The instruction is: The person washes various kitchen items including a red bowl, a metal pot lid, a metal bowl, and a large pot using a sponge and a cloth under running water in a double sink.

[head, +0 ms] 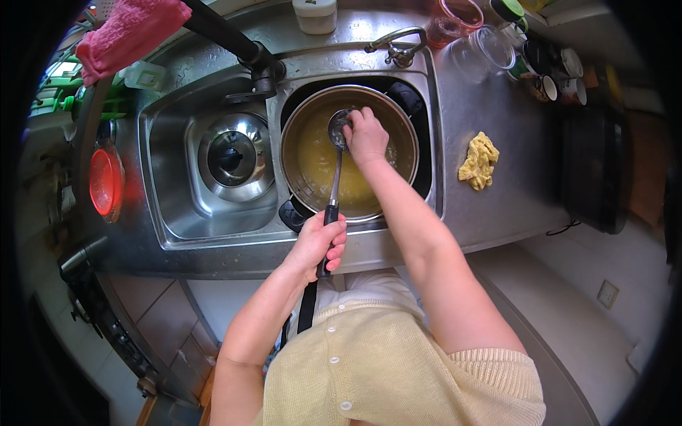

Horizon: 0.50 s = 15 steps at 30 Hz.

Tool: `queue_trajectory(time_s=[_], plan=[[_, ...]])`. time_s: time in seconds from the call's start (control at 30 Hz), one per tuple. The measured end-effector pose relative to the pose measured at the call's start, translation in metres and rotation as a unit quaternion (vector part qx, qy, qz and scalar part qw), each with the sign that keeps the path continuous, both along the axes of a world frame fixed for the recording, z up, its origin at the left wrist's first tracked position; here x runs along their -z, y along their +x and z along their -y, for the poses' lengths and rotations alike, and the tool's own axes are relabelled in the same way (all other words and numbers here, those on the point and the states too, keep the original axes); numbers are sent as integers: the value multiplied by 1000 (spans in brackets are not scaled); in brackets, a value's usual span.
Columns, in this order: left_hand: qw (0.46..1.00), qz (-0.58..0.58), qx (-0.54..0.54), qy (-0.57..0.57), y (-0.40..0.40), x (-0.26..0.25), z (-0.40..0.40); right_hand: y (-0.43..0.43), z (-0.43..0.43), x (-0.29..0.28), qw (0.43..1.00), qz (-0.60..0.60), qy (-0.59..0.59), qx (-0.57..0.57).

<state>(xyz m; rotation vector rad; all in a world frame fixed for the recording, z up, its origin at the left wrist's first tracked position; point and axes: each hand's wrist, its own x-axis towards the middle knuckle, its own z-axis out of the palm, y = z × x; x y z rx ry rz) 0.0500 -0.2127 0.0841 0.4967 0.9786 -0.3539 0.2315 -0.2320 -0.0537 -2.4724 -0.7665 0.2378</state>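
My left hand [319, 244] is closed around the black handle of a metal ladle [335, 175], below the near rim of a large steel pot. The ladle's bowl is over the inside of the pot [283, 154], which holds yellowish liquid and sits in the right sink basin. My right hand [367, 136] has its bent fingertips at the ladle's bowl; whether they pinch something there is hidden. In the left basin [176, 175] lies a round steel lid [248, 183] with a black knob. A crumpled yellow cloth [479, 162] lies on the counter to the right.
A faucet [402, 53] stands behind the pot, and a dark pipe [229, 32] crosses above the left basin. Clear and red plastic containers [482, 50], cups and jars crowd the back right. A pink towel [133, 37] hangs at upper left, above a red basket [105, 181] on the counter.
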Motion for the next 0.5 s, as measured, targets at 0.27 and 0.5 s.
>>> queue_trajectory(time_s=[0.27,0.5], plan=[[992,-25,41,120,-9,12,-15,-38,20,-7,931,-278,223,-80],[961,-38,122,245,-29,49,-26,-57,44,-63,955,-140,111,-236]])
